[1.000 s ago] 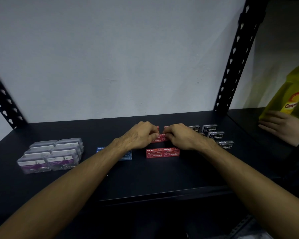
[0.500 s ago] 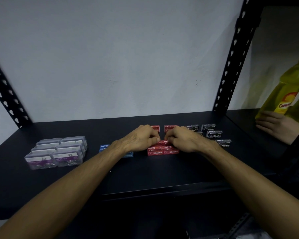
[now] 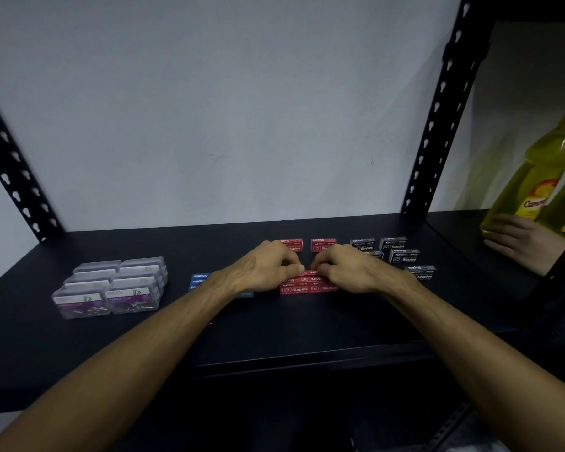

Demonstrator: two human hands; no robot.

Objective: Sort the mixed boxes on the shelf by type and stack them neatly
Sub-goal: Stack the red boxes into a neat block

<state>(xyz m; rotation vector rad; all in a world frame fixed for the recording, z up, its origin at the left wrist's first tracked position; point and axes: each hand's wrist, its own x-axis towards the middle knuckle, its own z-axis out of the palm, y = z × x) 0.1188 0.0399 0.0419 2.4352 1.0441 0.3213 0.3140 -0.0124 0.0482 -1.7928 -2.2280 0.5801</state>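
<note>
On the black shelf (image 3: 307, 324), my left hand (image 3: 265, 267) and my right hand (image 3: 349, 267) meet fingertip to fingertip over a pair of red staple boxes (image 3: 309, 286) near the middle. Both hands pinch red staple boxes lying on top of that pair, mostly hidden under the fingers. Two more red staple boxes (image 3: 323, 244) stand behind the hands. Blue staple boxes (image 3: 199, 280) lie left of my left wrist, partly covered by it. Several black staple boxes (image 3: 403, 256) are scattered at the right. Clear paper clip boxes (image 3: 111, 287) are stacked at the left.
Black perforated uprights (image 3: 437, 125) frame the shelf against a white wall. On the neighbouring shelf to the right, another person's hand (image 3: 522, 243) rests by a yellow bottle (image 3: 542, 184). The shelf's front edge runs below my forearms.
Both hands drew the red boxes they hold forward from behind the front pair and set them down on top of that pair. The camera tilted slightly.
</note>
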